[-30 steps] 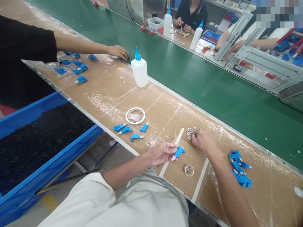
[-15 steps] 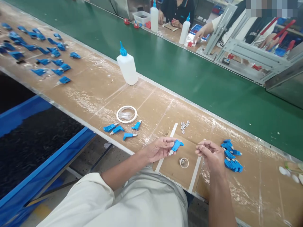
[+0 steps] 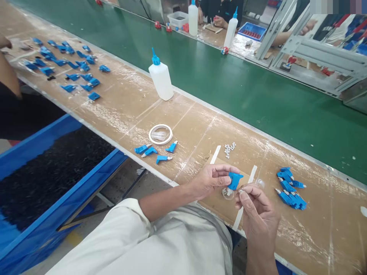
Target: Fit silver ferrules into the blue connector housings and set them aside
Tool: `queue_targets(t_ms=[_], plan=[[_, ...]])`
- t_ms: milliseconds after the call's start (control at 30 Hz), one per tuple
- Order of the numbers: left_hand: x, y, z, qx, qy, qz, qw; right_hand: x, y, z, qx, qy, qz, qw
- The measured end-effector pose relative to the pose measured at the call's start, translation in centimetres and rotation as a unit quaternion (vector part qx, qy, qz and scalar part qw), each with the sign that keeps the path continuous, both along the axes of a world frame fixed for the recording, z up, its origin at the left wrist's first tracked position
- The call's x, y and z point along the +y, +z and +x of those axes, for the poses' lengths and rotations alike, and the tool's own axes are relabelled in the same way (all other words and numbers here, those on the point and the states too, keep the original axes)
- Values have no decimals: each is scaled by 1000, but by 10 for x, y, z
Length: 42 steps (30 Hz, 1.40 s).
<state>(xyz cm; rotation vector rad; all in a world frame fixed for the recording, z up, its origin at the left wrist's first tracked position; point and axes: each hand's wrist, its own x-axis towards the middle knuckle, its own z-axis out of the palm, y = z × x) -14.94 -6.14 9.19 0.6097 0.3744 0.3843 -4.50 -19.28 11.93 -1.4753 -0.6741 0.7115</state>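
My left hand (image 3: 213, 179) pinches a blue plastic part (image 3: 235, 180) with a pale tip pointing down, above a taped cardboard sheet (image 3: 213, 199). Close by on its right, my right hand (image 3: 258, 208) has thumb and forefinger pressed together. Whatever sits in that pinch is too small to name. Partly behind the blue part is a small clear round dish (image 3: 228, 193) on the cardboard. Tiny whitish pieces (image 3: 229, 149) lie in a loose group beyond the hands. To the right rests a pile of similar blue parts (image 3: 291, 191).
Left of the cardboard lie a tape roll (image 3: 160, 134) and several blue parts (image 3: 156, 152). A white bottle (image 3: 161, 80) with a blue nozzle stands near the green belt (image 3: 218, 80). Many blue parts (image 3: 73, 65) spread far left, near another person's arm (image 3: 8, 70). Co-workers sit across the belt.
My two hands have come close together, and the blue part has turned so its broad side shows. The view has shifted a little, and another person's arm now appears at the left edge.
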Motion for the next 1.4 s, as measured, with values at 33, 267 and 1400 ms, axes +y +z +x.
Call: queue_targets(t_ms=[33,267,1400], plan=[[-1,0,0,1,6,12,1000,1,0,-1,-6,-2,8,1000],[-5,-2,-2,-1,28,39,999,4,-1,-5,-24,-10,11,1000],[3,-10,-5,53,35,206,977,8,-14,0,-31,-35,-16,999]])
